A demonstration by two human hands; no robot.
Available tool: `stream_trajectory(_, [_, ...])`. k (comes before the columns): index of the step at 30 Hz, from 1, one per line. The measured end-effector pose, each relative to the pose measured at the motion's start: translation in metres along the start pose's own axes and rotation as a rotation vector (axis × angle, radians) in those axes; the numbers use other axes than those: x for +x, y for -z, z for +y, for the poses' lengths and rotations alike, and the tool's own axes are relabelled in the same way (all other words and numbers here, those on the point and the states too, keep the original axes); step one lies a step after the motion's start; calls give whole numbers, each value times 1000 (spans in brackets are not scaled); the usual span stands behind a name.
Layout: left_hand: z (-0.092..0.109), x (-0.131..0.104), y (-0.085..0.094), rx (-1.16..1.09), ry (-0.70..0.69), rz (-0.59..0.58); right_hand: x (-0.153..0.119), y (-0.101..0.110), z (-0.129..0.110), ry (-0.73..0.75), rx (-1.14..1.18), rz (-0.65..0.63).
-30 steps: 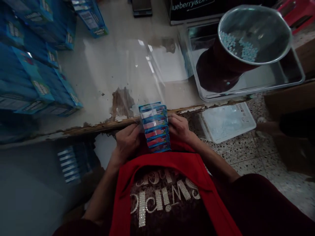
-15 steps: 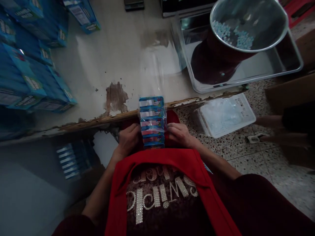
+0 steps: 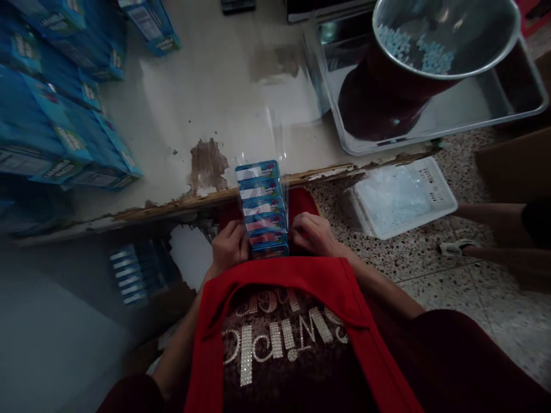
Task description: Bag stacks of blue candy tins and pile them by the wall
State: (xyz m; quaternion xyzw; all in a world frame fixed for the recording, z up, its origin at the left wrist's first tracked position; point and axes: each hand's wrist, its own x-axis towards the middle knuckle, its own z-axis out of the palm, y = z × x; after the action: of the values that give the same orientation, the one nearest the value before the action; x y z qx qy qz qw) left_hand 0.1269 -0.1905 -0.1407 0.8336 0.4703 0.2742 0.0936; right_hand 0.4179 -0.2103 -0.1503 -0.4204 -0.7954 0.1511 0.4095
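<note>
A column of small blue packs [image 3: 262,209] in a clear plastic sleeve leans over the table's front edge, its lower end at the red apron. The sleeve's loose end [image 3: 258,132] extends past the top pack over the table. My left hand [image 3: 231,244] is closed at the left side of the column, fingers curled on the plastic. On the right side my right hand [image 3: 313,232] has its fingers bent and pressed together by the sleeve's edge. The fingertips of both hands are partly hidden.
Blue boxes [image 3: 64,132] are stacked on the table at left. A metal pot [image 3: 447,34] with pale blue pieces stands on a tray [image 3: 434,135] at right. Below sits a white bin [image 3: 404,198]; a person's legs [image 3: 495,229] are beside it.
The top of the pack column has tilted a little to the left. My hands remain at its sides, and the view has shifted slightly.
</note>
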Motion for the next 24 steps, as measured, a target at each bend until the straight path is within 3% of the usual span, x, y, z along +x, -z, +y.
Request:
stream_trajectory(4, [10,4,-9,-45,46,296,4,-8,-2,-32,36,79])
stream_trajectory(7, [11,10,-4,-1,-119,495,10,-8,-3,28,-25,98])
stream_trajectory(11, [11,12,14,53,-339,416,18,-3,-8,1,34,66])
stream_trajectory(19, [7,-7,25,34,-353,284,17,5,-14,-66,221,-117])
stream_trajectory(22, [8,2,20,45,-357,384,14,0,-14,-106,242,-134])
stream_trajectory(24, [10,10,15,139,-360,464,13,-5,-13,-118,210,-55])
